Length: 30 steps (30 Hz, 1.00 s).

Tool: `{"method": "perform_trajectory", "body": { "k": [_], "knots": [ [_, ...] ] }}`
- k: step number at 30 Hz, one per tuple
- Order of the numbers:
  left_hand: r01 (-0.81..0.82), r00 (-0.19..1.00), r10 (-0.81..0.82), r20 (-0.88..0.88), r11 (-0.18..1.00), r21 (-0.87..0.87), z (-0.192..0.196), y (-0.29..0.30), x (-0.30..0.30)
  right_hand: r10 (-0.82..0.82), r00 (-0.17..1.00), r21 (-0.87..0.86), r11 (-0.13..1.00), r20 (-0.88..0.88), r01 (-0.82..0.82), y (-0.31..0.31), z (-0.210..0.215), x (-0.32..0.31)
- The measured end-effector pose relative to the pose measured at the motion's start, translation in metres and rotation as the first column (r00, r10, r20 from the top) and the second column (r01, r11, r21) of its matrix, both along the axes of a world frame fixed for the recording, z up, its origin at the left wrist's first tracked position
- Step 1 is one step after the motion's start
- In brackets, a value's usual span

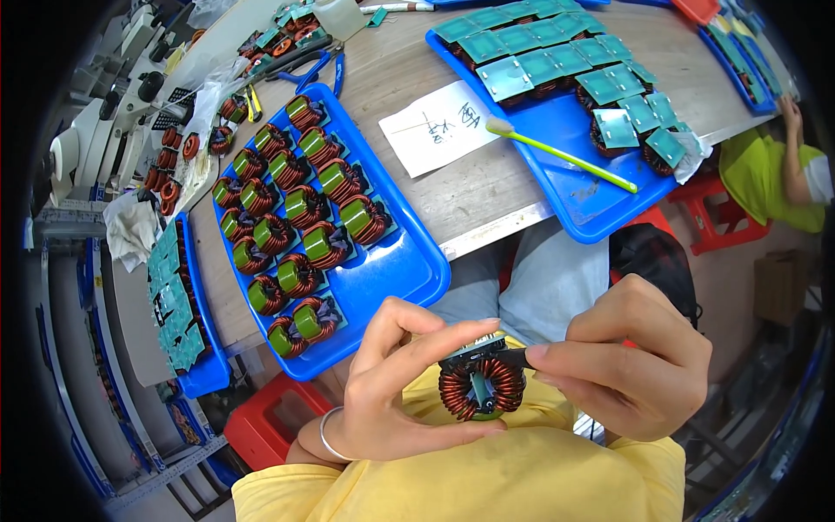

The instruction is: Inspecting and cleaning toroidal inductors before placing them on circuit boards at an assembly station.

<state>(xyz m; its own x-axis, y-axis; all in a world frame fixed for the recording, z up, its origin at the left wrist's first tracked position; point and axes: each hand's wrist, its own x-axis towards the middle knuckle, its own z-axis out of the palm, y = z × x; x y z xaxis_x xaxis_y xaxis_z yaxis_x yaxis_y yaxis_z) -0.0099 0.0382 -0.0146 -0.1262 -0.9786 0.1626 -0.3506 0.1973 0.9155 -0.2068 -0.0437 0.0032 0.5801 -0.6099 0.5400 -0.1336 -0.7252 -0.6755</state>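
My left hand [383, 387] grips a copper-wound ring coil [457, 393] on a small circuit board, thumb below and index finger above. The coil is held upright over my lap, its hole facing me, with a green patch at its lower edge. My right hand [639, 361] is closed in a pinch on a slim black tool [513, 357]. The tool's end touches the top right of the coil by the board. Most of the tool is hidden by the fingers, so its exact kind does not show.
A blue tray [374, 287] with rows of green-banded coils lies left on the table. At right, another blue tray [570, 213] holds boards, with a green toothbrush [574, 161] across its edge. Paper [426, 143], blue-handled pliers [337, 74] and a red stool [270, 418] are nearby.
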Motion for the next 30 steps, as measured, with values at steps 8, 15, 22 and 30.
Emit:
{"method": "perform_trajectory", "body": {
  "k": [8, 15, 22, 30],
  "knots": [
    [-0.015, 0.999, 0.016, 0.045, 1.0, -0.016, 0.001, 0.001, -0.002, -0.019, 1.0, -0.015, 1.0, 0.008, 0.019, 0.0, 0.0, 0.001],
    [-0.04, 0.993, 0.044, 0.109, 0.998, -0.044, 0.001, 0.001, -0.003, -0.039, 0.999, -0.084, 0.996, -0.005, 0.039, 0.005, -0.002, 0.004],
    [-0.043, 0.998, 0.044, 0.046, 0.999, -0.03, -0.001, -0.002, -0.002, 0.024, 0.998, -0.071, 0.997, 0.051, -0.02, 0.01, -0.001, 0.006],
    [-0.032, 0.999, 0.033, 0.022, 0.999, -0.041, 0.001, -0.002, -0.001, -0.035, 0.999, -0.077, 0.996, 0.004, 0.035, 0.009, 0.0, 0.004]
  ]
}}
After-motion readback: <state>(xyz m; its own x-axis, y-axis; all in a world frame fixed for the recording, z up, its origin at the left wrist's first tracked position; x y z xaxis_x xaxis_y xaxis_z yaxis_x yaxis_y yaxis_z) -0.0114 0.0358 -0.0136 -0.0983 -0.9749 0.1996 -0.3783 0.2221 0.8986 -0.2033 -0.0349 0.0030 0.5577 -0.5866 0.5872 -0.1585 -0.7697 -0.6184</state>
